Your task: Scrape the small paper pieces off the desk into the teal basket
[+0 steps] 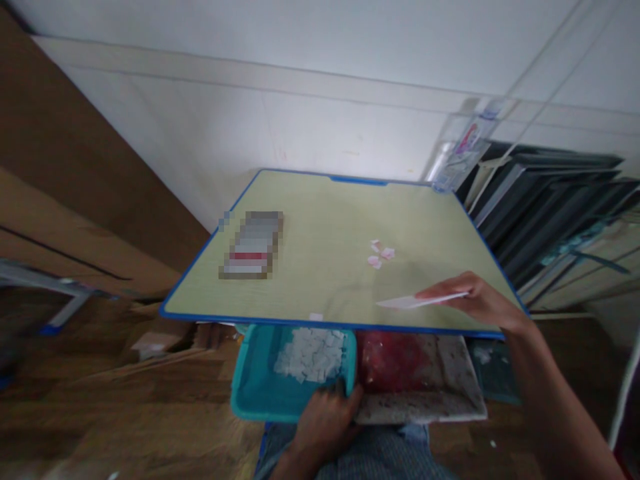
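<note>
My right hand [473, 293] is over the right front of a small table [310, 253] with a pale yellow top and blue edge. It holds a thin, flat white card [400, 302], seen almost edge-on. At the table's front, my left hand [327, 413] is closed on the near right rim of a teal plastic basin [265, 390], its fingertips partly hidden inside. Many small white square pieces [315, 353] lie heaped in the basin. Several pinkish-white scraps [381, 253] rest on the tabletop, and one white piece [316, 317] sits by its front edge.
Right of the basin stands a stained white tray [425, 407] with red inside. A pixelated phone-like object [253, 243] lies on the table's left. A clear bottle [465, 150] stands at the back right corner, beside stacked dark panels [550, 187]. A wall is behind; cardboard [100, 220] is left.
</note>
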`<state>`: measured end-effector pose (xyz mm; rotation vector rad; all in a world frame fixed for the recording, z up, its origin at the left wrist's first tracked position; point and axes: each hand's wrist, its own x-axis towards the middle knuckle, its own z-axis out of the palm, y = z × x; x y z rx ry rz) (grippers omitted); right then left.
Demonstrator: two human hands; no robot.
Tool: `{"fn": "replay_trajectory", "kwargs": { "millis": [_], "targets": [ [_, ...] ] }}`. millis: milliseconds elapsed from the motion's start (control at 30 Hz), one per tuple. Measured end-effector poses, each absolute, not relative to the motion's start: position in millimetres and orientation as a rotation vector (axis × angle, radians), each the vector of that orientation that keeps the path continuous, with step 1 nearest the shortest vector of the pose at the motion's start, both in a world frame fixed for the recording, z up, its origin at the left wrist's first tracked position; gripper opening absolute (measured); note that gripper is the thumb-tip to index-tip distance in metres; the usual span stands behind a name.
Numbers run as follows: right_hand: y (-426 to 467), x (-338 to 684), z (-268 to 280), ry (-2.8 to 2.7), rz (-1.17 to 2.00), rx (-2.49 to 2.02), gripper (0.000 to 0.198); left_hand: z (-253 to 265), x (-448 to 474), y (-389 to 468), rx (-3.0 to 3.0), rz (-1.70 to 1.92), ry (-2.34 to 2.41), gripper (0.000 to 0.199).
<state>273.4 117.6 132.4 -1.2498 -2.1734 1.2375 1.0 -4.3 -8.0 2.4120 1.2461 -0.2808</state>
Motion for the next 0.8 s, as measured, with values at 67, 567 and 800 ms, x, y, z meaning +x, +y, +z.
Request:
{"fn": "replay_trajectory", "kwargs": {
  "millis": [67,567,800],
  "targets": [
    [106,280,133,-2.181,1.248,-1.266,0.027,-8,1,-4,2.419,-0.283,1.252,0.046],
    [55,283,136,-2.199,0.894,-1.403,0.022,-2,4,-4,2.415,-0.322,1.295,0.042],
    [65,241,134,-2.24,0.742,-1.218,0.025,-3,2,-5,2.408,-0.333,1.252,0.043]
  ]
}}
